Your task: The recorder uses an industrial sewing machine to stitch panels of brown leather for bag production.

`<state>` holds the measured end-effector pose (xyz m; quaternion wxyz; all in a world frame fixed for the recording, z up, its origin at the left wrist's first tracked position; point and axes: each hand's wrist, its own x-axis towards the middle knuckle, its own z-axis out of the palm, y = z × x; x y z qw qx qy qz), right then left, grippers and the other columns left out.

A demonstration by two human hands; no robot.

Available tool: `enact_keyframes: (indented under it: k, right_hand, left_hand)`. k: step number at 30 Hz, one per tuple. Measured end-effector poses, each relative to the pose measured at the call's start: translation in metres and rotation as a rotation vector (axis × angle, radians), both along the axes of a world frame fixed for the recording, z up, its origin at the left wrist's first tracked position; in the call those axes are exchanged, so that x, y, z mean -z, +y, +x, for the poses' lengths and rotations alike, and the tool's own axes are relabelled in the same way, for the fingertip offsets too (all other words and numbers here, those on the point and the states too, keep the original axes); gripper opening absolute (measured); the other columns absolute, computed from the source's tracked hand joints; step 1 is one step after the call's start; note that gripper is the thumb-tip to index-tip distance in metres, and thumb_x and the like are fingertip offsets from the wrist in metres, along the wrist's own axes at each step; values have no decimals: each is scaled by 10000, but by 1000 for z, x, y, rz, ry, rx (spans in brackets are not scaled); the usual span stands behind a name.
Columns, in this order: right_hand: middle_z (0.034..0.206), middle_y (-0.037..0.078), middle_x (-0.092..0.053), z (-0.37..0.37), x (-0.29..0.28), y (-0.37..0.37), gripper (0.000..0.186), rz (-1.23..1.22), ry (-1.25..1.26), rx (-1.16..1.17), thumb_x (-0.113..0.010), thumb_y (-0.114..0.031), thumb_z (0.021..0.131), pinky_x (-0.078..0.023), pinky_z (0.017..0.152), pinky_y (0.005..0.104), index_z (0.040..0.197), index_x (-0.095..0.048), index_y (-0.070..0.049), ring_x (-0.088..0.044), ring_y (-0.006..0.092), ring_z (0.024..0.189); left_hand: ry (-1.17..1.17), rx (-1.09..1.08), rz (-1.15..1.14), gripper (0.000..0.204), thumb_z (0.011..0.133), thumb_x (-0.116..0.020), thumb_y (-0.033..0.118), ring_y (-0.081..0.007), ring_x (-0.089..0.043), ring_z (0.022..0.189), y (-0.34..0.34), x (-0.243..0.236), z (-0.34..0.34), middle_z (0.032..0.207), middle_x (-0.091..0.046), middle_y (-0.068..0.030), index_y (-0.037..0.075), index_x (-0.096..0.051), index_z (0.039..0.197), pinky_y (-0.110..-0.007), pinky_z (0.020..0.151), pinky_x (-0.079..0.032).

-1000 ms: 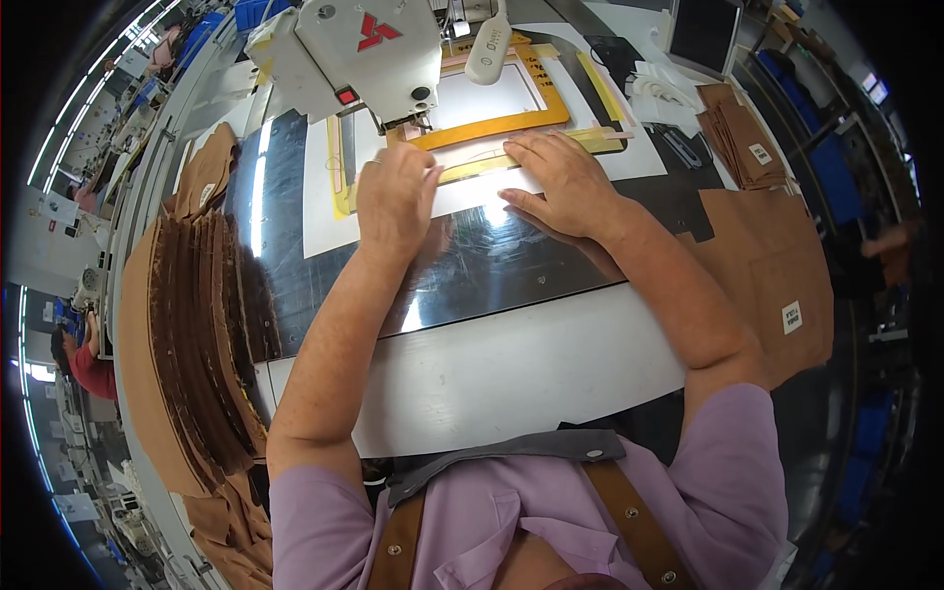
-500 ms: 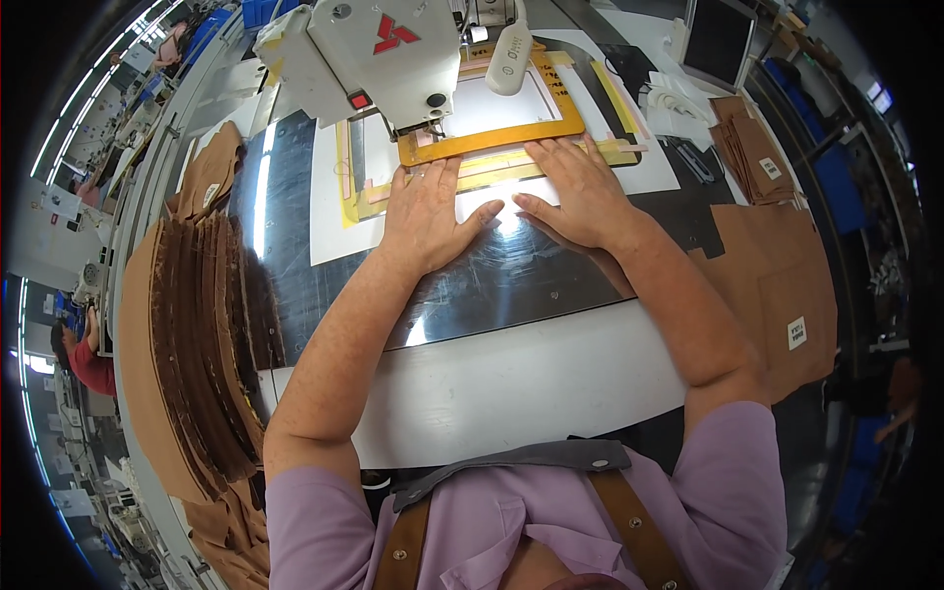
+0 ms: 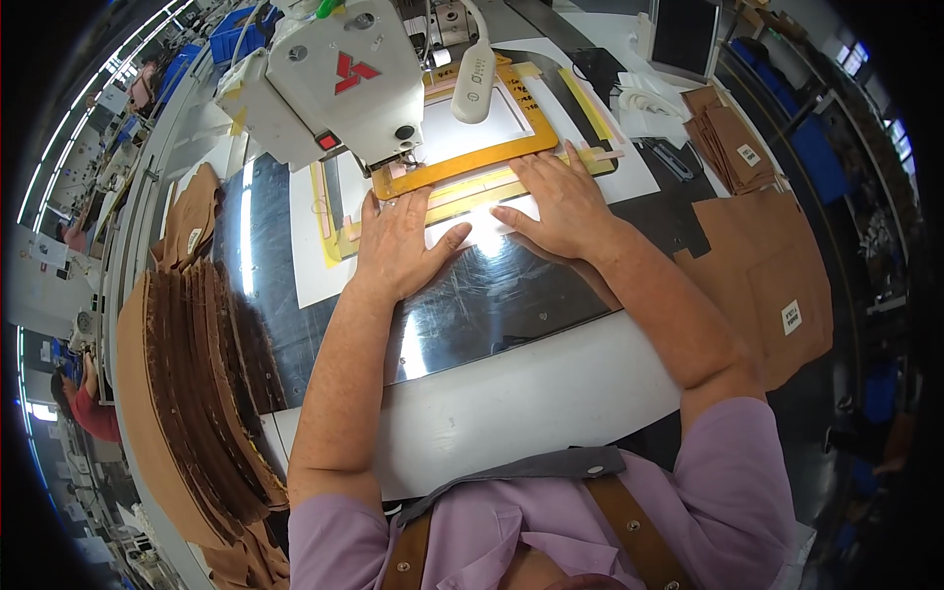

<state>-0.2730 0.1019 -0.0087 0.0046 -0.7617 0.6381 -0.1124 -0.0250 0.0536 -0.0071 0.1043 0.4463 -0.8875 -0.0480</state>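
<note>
Both hands lie flat near the front edge of a sewing template edged with yellow and pink strips [image 3: 462, 208]. My left hand [image 3: 396, 248] is open, its fingers spread and their tips at the template's front left part. My right hand [image 3: 562, 206] is open too, palm down, fingertips at the front right beside the orange clamp frame [image 3: 467, 168]. The two thumbs point toward each other with a gap between them. Above the frame's left end stands a white sewing machine head [image 3: 339, 88]. White material shows inside the frame. Neither hand holds anything loose.
A thick stack of brown fabric pieces [image 3: 147, 393] stands at the left. More brown pieces [image 3: 767, 285] with white labels lie at the right, near a folded brown bundle [image 3: 726, 143], a dark snap-off cutter [image 3: 669, 159] and a screen [image 3: 685, 37]. A person in red [image 3: 93, 413] sits far left.
The whole view has tilted and shifted slightly, so the machine and template appear lower and further left. Both hands stay flat at the template's front edge.
</note>
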Motion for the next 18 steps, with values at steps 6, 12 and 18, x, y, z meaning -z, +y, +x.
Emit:
enact_keyframes:
  k: [6, 12, 18]
  right_hand:
    - [1465, 245, -509, 0, 3, -2, 872, -28, 22, 34, -402, -690, 976, -87, 1246, 571, 1459, -483, 31, -398, 359, 1444]
    - [1460, 233, -508, 7, -3, -7, 853, 4, 21, 87, -430, -680, 966, -78, 1232, 615, 1427, -525, 31, -342, 350, 1470]
    - [1528, 290, -418, 0, 0, -5, 877, -39, 45, 166, -423, -712, 954, -101, 1228, 602, 1439, -526, 11, -212, 455, 1517]
  left_hand:
    - [4, 0, -43, 930, 968, -298, 753, -354, -485, 1364, -1, 3, 1, 1368, -571, -251, -22, -470, 1452, -577, 1218, -138]
    - [16, -8, -62, 927, 957, -333, 758, -358, -521, 1323, -3, 2, 8, 1339, -596, -239, -22, -495, 1432, -582, 1212, -151]
    - [-23, -4, -65, 921, 948, -372, 750, -347, -539, 1314, -1, -1, -1, 1332, -610, -240, -22, -492, 1436, -611, 1202, -166]
